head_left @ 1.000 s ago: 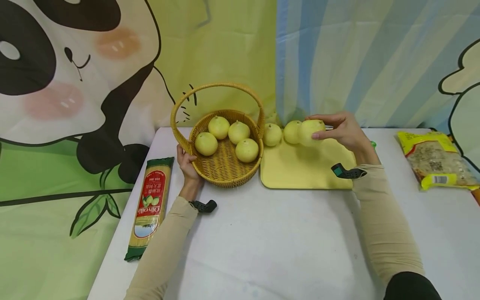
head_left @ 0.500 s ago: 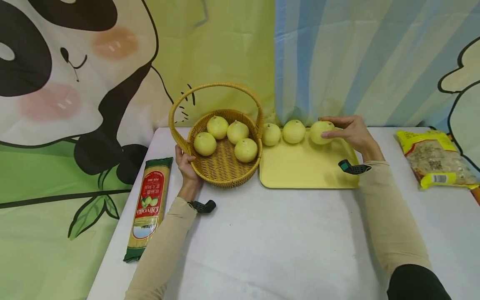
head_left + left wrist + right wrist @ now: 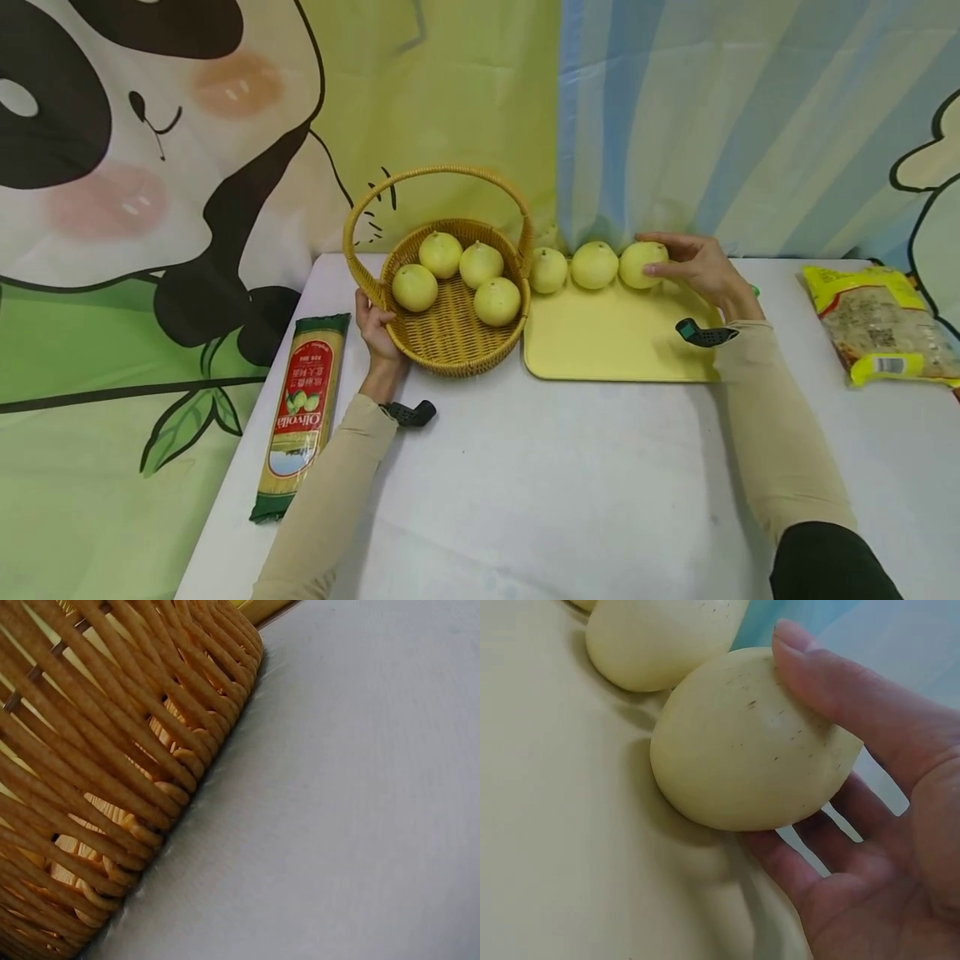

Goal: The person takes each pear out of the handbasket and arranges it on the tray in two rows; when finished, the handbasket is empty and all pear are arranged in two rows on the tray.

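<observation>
The right hand (image 3: 693, 267) holds a yellow pear (image 3: 642, 264) on the far edge of the yellow board (image 3: 615, 342), touching the next pear (image 3: 594, 265), while the left hand (image 3: 375, 325) grips the basket (image 3: 450, 342) rim, and only the right wrist view shows fingers (image 3: 832, 682) curled round the fruit.
</observation>
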`<action>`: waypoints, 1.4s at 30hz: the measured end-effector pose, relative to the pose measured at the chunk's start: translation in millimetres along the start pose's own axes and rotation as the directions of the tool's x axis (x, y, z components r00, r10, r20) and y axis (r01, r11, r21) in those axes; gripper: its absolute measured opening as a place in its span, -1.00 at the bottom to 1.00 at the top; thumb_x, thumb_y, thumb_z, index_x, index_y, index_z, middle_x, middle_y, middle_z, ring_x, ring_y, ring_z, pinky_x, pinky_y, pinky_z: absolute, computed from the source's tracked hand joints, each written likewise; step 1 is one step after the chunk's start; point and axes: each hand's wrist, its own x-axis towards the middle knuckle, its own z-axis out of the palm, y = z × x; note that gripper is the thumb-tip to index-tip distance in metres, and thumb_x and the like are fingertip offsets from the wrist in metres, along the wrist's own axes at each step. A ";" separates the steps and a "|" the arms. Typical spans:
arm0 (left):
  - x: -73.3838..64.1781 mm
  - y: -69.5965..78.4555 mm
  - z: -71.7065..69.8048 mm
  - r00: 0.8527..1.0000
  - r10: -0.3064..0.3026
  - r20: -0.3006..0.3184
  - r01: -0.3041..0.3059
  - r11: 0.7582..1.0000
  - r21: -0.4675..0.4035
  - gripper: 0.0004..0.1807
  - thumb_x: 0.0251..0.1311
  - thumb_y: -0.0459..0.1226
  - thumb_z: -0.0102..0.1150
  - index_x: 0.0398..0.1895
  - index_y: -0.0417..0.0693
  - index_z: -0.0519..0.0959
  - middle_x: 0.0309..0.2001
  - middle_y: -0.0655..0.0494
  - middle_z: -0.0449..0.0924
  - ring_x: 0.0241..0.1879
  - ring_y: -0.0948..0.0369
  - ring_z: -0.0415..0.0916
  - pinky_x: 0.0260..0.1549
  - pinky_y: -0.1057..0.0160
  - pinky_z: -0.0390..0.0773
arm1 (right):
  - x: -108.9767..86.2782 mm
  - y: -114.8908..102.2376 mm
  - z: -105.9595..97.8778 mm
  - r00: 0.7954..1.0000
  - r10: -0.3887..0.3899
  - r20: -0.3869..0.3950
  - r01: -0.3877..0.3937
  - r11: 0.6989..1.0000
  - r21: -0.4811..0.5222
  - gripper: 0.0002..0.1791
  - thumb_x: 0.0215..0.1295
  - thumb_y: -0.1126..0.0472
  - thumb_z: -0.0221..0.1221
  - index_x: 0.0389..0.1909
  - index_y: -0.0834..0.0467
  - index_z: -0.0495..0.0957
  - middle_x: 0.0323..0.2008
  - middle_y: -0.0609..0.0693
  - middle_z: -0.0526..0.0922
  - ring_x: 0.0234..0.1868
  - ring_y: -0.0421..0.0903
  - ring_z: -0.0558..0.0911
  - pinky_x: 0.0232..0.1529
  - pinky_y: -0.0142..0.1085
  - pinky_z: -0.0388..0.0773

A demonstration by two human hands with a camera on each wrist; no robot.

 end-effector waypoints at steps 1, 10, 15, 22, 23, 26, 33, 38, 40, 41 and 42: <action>0.0 -0.1 0.4 1.000 0.000 0.000 0.000 1.000 0.000 -0.55 -0.03 -0.46 -0.35 -0.06 0.01 0.37 0.06 0.02 0.37 0.16 0.15 0.43 0.17 0.24 0.44 | -0.3 -0.5 -0.7 1.000 0.000 0.008 0.000 1.000 -0.026 -0.31 0.35 0.31 0.39 0.50 0.15 0.46 0.37 -0.24 0.62 0.36 -0.35 0.52 0.13 -0.53 0.55; -1.9 -3.1 0.7 1.000 -0.010 -0.016 0.010 1.000 -0.008 -0.53 -0.06 -0.48 -0.36 -0.07 -0.02 0.37 0.06 0.01 0.36 0.18 0.13 0.42 0.20 0.22 0.43 | -12.9 -14.1 -5.7 0.998 -0.057 0.029 0.060 0.990 -0.128 -0.10 0.45 0.32 0.30 0.69 -0.11 0.12 0.63 0.02 0.29 0.61 -0.05 0.30 0.25 -0.56 0.44; -1.5 -3.7 -0.4 1.000 -0.005 -0.011 0.005 1.000 -0.011 -0.54 -0.06 -0.47 -0.35 -0.08 -0.02 0.38 0.05 0.01 0.37 0.17 0.13 0.43 0.19 0.21 0.44 | -22.2 -36.1 2.5 0.966 -0.212 -0.147 0.206 0.977 -0.054 -0.28 0.38 0.36 0.35 0.54 0.15 0.40 0.35 -0.06 0.64 0.30 -0.19 0.60 0.00 -0.53 0.61; 0.5 -1.9 -1.4 1.000 0.020 -0.010 -0.021 0.998 -0.064 -0.56 -0.09 -0.49 -0.36 -0.14 -0.06 0.39 -0.01 0.00 0.38 0.05 0.13 0.44 0.08 0.23 0.44 | -24.9 -82.8 48.8 0.959 -0.279 0.053 0.283 0.950 -0.132 -0.46 0.39 0.37 0.34 0.37 0.28 0.55 0.19 0.05 0.73 0.16 -0.01 0.69 0.03 -0.43 0.64; 0.6 -1.5 -1.3 1.000 0.021 -0.009 -0.021 0.998 -0.062 -0.56 -0.08 -0.49 -0.35 -0.13 -0.05 0.40 -0.01 0.00 0.39 0.05 0.14 0.44 0.07 0.24 0.45 | -24.7 -88.6 58.1 0.956 -0.272 0.108 0.287 0.943 -0.170 -0.47 0.39 0.35 0.34 0.37 0.25 0.56 0.22 0.07 0.71 0.18 0.02 0.69 0.04 -0.41 0.65; 0.9 -0.5 -1.1 1.000 0.016 -0.002 -0.016 0.998 -0.054 -0.56 -0.09 -0.48 -0.33 -0.12 -0.04 0.40 0.00 0.00 0.39 0.05 0.16 0.44 0.07 0.25 0.45 | -22.6 -102.0 88.9 0.939 -0.225 0.259 0.277 0.942 -0.190 -0.46 0.38 0.33 0.36 0.37 0.19 0.57 0.29 0.15 0.66 0.23 0.09 0.68 0.10 -0.34 0.66; 2.2 -0.9 -1.2 1.000 0.019 -0.005 -0.019 0.998 -0.059 -0.56 -0.08 -0.48 -0.34 -0.10 -0.09 0.39 -0.01 -0.01 0.41 0.01 0.15 0.45 0.02 0.25 0.46 | -11.4 -113.5 158.0 0.851 -0.232 0.471 0.350 0.920 -0.178 -0.40 0.36 0.27 0.40 0.40 0.24 0.53 0.38 0.22 0.58 0.40 0.18 0.55 0.36 0.06 0.53; 2.7 0.4 1.4 1.000 0.009 -0.002 -0.009 0.998 -0.059 -0.55 -0.06 -0.49 -0.36 -0.09 -0.10 0.37 0.00 -0.02 0.39 0.02 0.15 0.44 0.02 0.26 0.46 | -3.7 -121.7 195.1 0.833 -0.253 0.492 0.478 0.778 -0.408 -0.30 0.38 0.08 0.40 0.48 0.20 0.46 0.45 0.17 0.52 0.48 0.16 0.46 0.47 0.14 0.36; 2.8 0.5 1.7 1.000 0.010 -0.001 -0.010 0.998 -0.056 -0.55 -0.07 -0.49 -0.36 -0.08 -0.10 0.37 0.00 -0.02 0.39 0.03 0.15 0.43 0.02 0.26 0.45 | -0.3 -124.3 206.8 0.835 -0.218 0.504 0.493 0.702 -0.513 -0.25 0.40 0.01 0.38 0.52 0.18 0.40 0.48 0.19 0.47 0.51 0.18 0.42 0.50 0.15 0.28; 2.6 0.5 1.7 1.000 0.010 -0.002 -0.010 0.999 -0.052 -0.55 -0.07 -0.49 -0.36 -0.08 -0.09 0.37 0.00 -0.02 0.39 0.03 0.15 0.43 0.03 0.26 0.45 | 1.3 -125.1 212.0 0.841 -0.191 0.506 0.488 0.671 -0.558 -0.23 0.41 -0.01 0.37 0.54 0.17 0.38 0.49 0.21 0.45 0.53 0.21 0.39 0.52 0.16 0.26; 2.3 0.5 1.7 1.000 0.010 -0.003 -0.010 0.999 -0.052 -0.55 -0.07 -0.49 -0.36 -0.08 -0.09 0.38 0.00 -0.02 0.39 0.03 0.15 0.43 0.03 0.26 0.45 | 3.4 -125.0 216.7 0.849 -0.157 0.505 0.476 0.644 -0.599 -0.22 0.43 -0.02 0.35 0.56 0.17 0.34 0.50 0.23 0.42 0.54 0.22 0.37 0.53 0.16 0.23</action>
